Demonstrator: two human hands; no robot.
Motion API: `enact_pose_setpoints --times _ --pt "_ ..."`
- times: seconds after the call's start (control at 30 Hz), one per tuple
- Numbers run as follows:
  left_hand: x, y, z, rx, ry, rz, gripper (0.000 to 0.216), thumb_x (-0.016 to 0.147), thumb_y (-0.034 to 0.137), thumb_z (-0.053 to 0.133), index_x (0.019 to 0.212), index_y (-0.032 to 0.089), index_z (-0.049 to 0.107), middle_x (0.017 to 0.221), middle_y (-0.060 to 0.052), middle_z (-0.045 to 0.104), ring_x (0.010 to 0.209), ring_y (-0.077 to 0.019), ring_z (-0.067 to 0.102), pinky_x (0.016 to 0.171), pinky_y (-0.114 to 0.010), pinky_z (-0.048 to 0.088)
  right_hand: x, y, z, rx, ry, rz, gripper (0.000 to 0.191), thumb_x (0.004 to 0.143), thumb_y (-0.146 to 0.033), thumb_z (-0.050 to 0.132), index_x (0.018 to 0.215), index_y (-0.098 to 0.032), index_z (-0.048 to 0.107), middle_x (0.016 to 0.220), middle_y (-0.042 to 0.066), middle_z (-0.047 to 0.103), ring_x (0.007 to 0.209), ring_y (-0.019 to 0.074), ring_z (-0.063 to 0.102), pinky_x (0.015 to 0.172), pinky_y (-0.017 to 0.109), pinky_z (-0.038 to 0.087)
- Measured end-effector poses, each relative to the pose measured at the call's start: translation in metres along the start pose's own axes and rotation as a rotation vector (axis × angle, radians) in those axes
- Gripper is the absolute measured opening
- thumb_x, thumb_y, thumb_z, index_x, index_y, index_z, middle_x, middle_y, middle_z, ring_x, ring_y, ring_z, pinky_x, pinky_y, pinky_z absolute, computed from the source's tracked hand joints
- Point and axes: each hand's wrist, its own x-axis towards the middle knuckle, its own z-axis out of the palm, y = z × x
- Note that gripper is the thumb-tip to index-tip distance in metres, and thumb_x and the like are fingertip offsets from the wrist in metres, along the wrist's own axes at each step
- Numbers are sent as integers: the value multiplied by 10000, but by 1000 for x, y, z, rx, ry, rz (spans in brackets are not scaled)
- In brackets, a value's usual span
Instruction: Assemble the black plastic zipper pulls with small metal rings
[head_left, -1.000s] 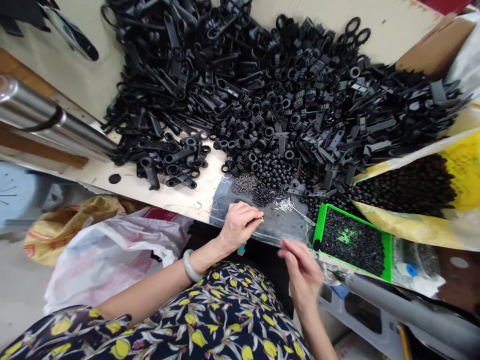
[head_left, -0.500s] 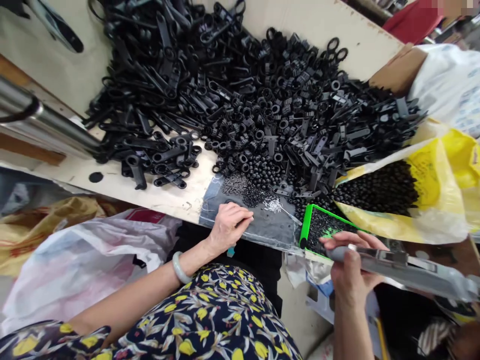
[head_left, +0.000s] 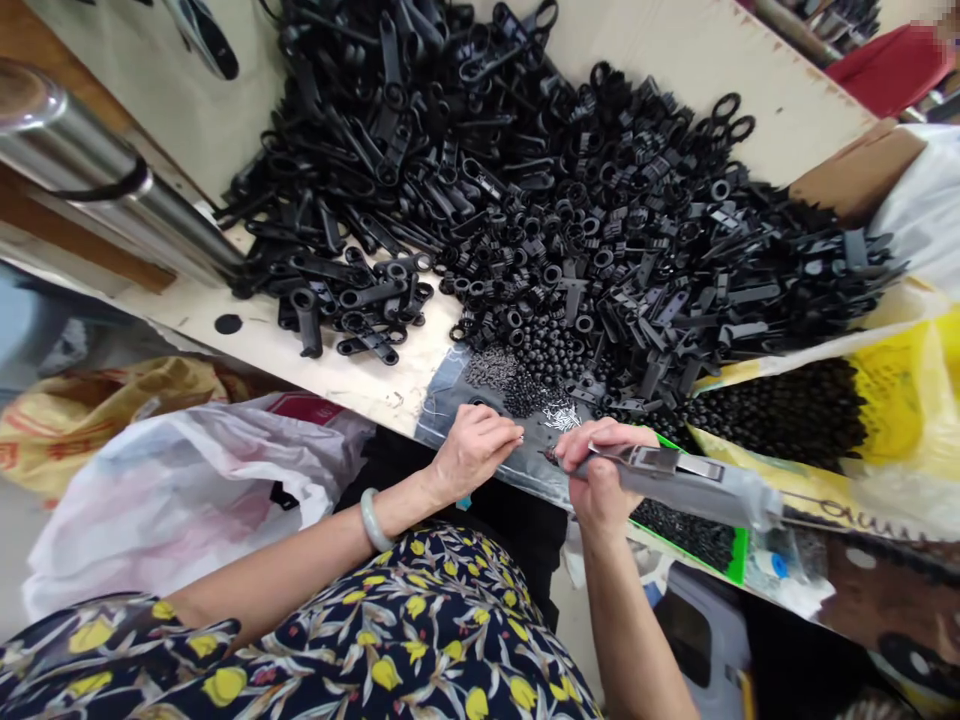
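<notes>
My right hand (head_left: 602, 478) is wrapped round a grey power screwdriver (head_left: 694, 485), whose tip end points left over the dark mat (head_left: 517, 462). Something small and dark shows at the tip, too small to name. My left hand (head_left: 476, 450) rests at the mat's front edge with thumb and fingertips pinched together; whatever they hold is too small to make out. Between and behind the hands lie silver pins (head_left: 562, 415), small dark screws (head_left: 491, 368) and black balls (head_left: 551, 347). Beneath the screwdriver, a green tray (head_left: 740, 555) with tiny black pieces is partly covered.
A large heap of black plastic parts (head_left: 480, 170) covers the back of the table. To the right, a yellow bag (head_left: 896, 380) holds black balls. A metal post (head_left: 127, 170) rises at the left. White bags (head_left: 187, 490) hang below the table's front edge.
My right hand has brought the screwdriver left, from over the green tray to the mat near my left hand. My left hand stays pinched. The whole view has shifted slightly.
</notes>
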Motion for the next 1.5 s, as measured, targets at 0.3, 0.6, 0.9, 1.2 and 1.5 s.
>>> enact_pose_setpoints --times 0.3,0.6,0.9,1.2,1.5 --pt "1 1 0 -10 6 1 191 1064 312 558 1011 215 714 993 -11 812 897 -187 637 851 -391 402 10 11 25 -18 68 -25 266 935 -451 724 933 -266 533 604 -93 491 518 121 486 591 285 489" --pt "2 1 -1 -20 -1 -4 221 1070 320 541 995 217 721 983 -12 815 885 -191 624 838 -399 396 8 14 31 5 77 -47 166 971 -350 676 942 -266 536 604 -90 514 516 129 504 556 278 477" --pt "2 3 -2 1 -19 -6 218 1066 294 540 956 219 713 998 -11 817 893 -196 632 839 -414 382 6 19 30 -26 77 -65 172 974 -360 673 946 -270 529 607 -91 521 518 139 522 558 293 487" --pt "1 0 0 -8 -18 -20 241 1076 334 527 995 218 722 993 -28 817 898 -195 662 846 -410 399 5 22 32 -9 92 -89 184 982 -328 674 940 -266 505 599 -95 534 510 141 525 554 304 488" --pt "0 -2 3 13 -8 -3 213 1069 311 546 952 201 686 930 -26 797 902 -198 653 833 -400 391 1 32 33 -16 12 -104 184 997 -310 663 952 -288 486 622 -92 540 509 147 519 530 307 479"
